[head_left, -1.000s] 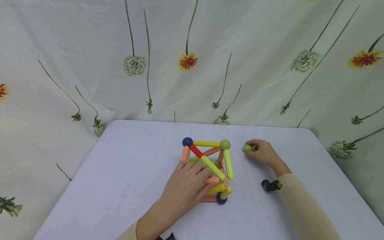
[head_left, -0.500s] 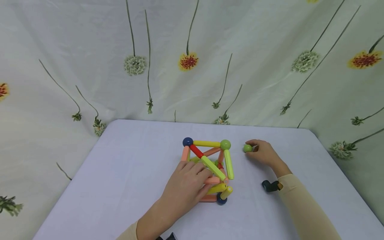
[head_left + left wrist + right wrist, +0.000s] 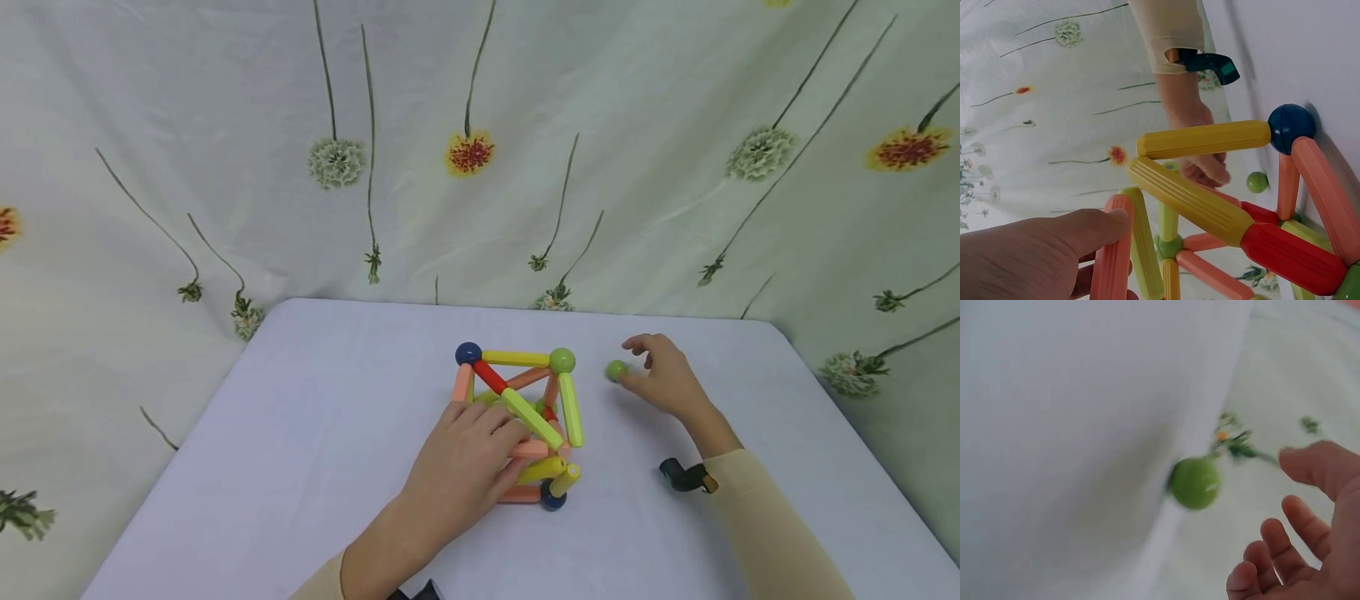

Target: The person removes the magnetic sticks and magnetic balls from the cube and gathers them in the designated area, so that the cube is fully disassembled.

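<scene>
Stick-and-ball frame [image 3: 531,415] sits on the table [image 3: 300,417], yellow/lime/red/salmon ribbed sticks, glossy balls: head view has a navy ball [image 3: 468,354] at its 11 o'clock, a green corner ball [image 3: 562,360] at 1, another navy ball [image 3: 552,496] at 5, plus a red-and-lime diagonal running from 11 toward 5. Left hand [image 3: 465,467] pinches a salmon stick [image 3: 1112,250] of it. Loose green ball [image 3: 617,371], plain and shiny, rests on the table at the frame's 2 o'clock, near but apart from the right hand [image 3: 663,379], fingers spread.
</scene>
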### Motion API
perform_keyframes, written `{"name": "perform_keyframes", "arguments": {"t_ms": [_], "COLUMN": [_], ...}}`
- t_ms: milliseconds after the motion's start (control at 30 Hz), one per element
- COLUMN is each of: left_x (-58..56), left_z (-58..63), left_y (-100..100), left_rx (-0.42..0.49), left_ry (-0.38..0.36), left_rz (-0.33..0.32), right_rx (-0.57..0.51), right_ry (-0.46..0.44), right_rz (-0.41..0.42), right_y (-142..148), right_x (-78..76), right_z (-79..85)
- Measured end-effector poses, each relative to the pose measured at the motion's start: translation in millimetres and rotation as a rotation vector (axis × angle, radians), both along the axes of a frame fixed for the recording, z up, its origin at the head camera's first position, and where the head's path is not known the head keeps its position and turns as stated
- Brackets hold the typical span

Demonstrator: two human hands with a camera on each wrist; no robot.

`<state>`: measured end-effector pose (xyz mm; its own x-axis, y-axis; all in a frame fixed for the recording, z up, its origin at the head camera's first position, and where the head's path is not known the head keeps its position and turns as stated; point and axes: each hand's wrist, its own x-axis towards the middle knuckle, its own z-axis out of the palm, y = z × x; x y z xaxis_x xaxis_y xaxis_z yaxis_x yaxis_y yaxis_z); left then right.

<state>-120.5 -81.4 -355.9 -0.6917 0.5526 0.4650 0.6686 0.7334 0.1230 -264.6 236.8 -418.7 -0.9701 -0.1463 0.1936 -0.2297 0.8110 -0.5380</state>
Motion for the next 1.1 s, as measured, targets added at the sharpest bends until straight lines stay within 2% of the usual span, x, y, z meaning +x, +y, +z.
{"name": "perform_keyframes", "arguments": {"t_ms": [100, 167, 267, 333, 433, 533, 700, 933, 1100], "left_x": [-1.1, -2.3, -4.1, -5.1, -5.3, -4.7, -4.6, -6.1, -6.6], "left_z": [-0.2, -0.4, -0.7, -0.5, -0.3, -0.3, -2.0, -4.9, -5.5], "left_y": [-1, -2, -4, -4, -4, -2, -1, 0, 1], "left_rx": [0.01, 0.025, 0.043, 0.054, 0.05, 0.036, 0.049, 0.08, 0.085], "left_ry": [0.015, 0.027, 0.047, 0.051, 0.046, 0.032, 0.032, 0.05, 0.059], "left_rz": [-0.008, -0.015, -0.02, -0.023, -0.026, -0.025, -0.034, -0.045, -0.049], "right_rx": [-0.076, -0.165, -0.28, -0.312, -0.313, -0.313, -0.325, -0.422, -0.43], "right_ry": [0.042, 0.007, -0.096, -0.138, -0.116, -0.047, 0.032, 0.028, -0.018], "right_rz": [0.021, 0.05, 0.073, 0.054, 0.001, -0.035, -0.024, 0.031, 0.032], "right_y": [-17, -34, -61, -77, -93, -98, -94, -82, -72], "right_x": [22.2, 38.4, 59.6, 70.6, 82.0, 87.0, 87.3, 86.1, 92.7], "right_z": [16.0, 26.1, 37.0, 41.6, 44.7, 43.5, 38.0, 32.4, 29.1]}}
